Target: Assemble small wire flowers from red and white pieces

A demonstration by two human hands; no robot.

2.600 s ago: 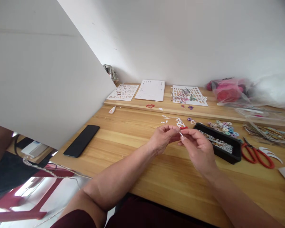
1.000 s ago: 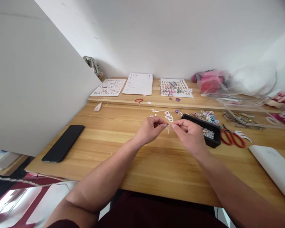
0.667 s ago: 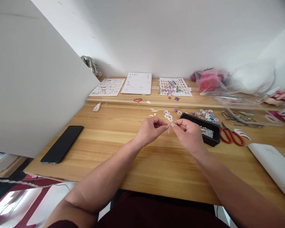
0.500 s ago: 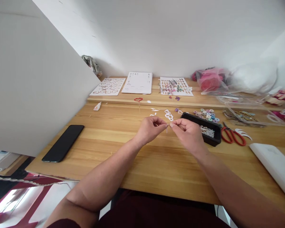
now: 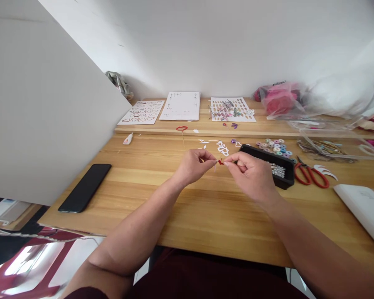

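My left hand [image 5: 195, 167] and my right hand [image 5: 248, 171] meet above the middle of the desk, each in a thumb-and-finger pinch. Between the fingertips shows a small red piece [image 5: 220, 162], thin and thread-like; its exact kind is too small to make out. A pale strand dangles below the left fingertips. Just past the hands lie white paper cut-outs [image 5: 222, 148]. Beside my right hand stands a long black tray [image 5: 263, 156] with silvery beads [image 5: 278, 170]. Farther back, a red outline shape on a thin stem [image 5: 182, 128] rests on the ledge edge.
Red-handled scissors [image 5: 311, 174] and a white oblong case [image 5: 358, 203] lie right. Thread spools [image 5: 276, 146] sit behind the tray. A black phone [image 5: 85, 187] and a small white glue bottle [image 5: 128, 139] are left. Cut-out sheets [image 5: 143, 112] and plastic bags [image 5: 339, 95] occupy the back ledge.
The fingertips have parted slightly, and the red piece now shows between them. My right hand has turned a little. The whole view has shifted slightly.
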